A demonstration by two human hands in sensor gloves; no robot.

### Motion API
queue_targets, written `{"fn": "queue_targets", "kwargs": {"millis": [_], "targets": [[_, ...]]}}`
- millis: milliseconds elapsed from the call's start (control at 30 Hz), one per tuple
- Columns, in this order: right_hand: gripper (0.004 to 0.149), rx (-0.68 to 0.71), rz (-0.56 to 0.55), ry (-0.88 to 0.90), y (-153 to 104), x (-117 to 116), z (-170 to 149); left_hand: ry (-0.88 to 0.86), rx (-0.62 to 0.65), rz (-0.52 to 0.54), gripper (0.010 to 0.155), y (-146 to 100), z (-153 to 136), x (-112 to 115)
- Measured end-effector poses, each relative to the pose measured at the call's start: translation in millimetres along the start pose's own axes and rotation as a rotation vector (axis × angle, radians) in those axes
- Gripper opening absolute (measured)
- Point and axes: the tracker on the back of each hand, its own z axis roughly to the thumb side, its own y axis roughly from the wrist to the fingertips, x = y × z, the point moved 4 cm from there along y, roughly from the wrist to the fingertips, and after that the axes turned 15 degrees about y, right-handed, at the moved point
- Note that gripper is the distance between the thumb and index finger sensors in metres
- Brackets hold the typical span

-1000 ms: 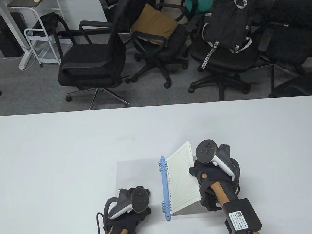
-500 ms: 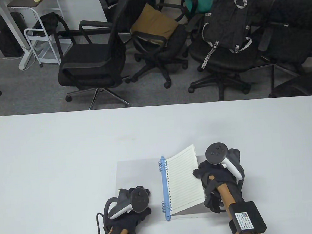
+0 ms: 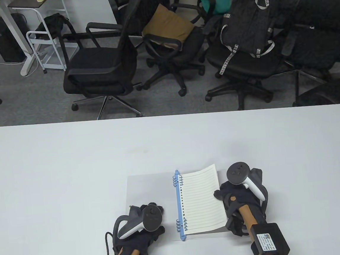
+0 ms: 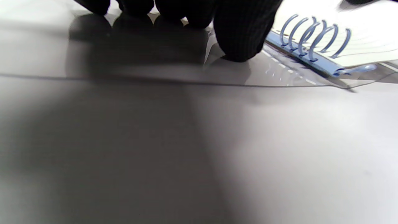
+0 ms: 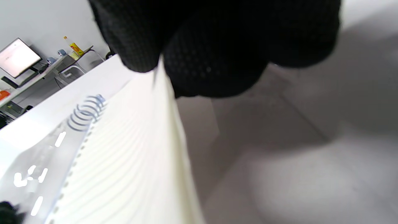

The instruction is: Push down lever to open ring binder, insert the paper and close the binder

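Note:
The ring binder lies open on the table, with translucent grey covers [image 3: 145, 189] and a blue ring spine [image 3: 179, 205]. A stack of lined paper [image 3: 201, 202] lies on the right cover, its punched edge along the rings [image 4: 311, 37]. My right hand [image 3: 219, 195] pinches the paper's right edge, which is still slightly lifted; the right wrist view shows the fingertips [image 5: 211, 56] closed on the paper [image 5: 130, 161]. My left hand [image 3: 155, 209] rests on the left cover, and its fingertips [image 4: 239, 37] press down beside the spine's near end [image 4: 357, 69].
The white table [image 3: 58, 173] stretches wide to the left, right and far side of the binder. Several black office chairs [image 3: 102, 65] and bags stand on the floor beyond the table's far edge.
My right hand moved right and down, lowering the paper from a steep tilt to nearly flat against the rings. The left hand stayed where it was.

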Motion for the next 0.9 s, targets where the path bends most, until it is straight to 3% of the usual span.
{"fn": "queue_targets", "kwargs": {"millis": [300,467,567,733,900], "targets": [[0.062,0.049,-0.076,-0.293,-25,-2,16,0.03,0.04,0.048,0.07,-3,0,-1],[0.062,0.156,-0.074,-0.336,-51,-4,21,-0.108,0.046,0.107,0.07,-15,-4,-14],[0.06,0.213,-0.043,-0.31,-66,-9,14,-0.096,-0.003,0.139,0.072,-24,-9,-22],[0.069,0.298,0.116,-0.31,-81,-27,-6,-0.079,-0.149,0.09,0.084,-30,-28,-22],[0.074,0.305,0.117,-0.383,-89,-39,-23,-0.169,-0.292,-0.05,0.093,-31,-51,-10]]}}
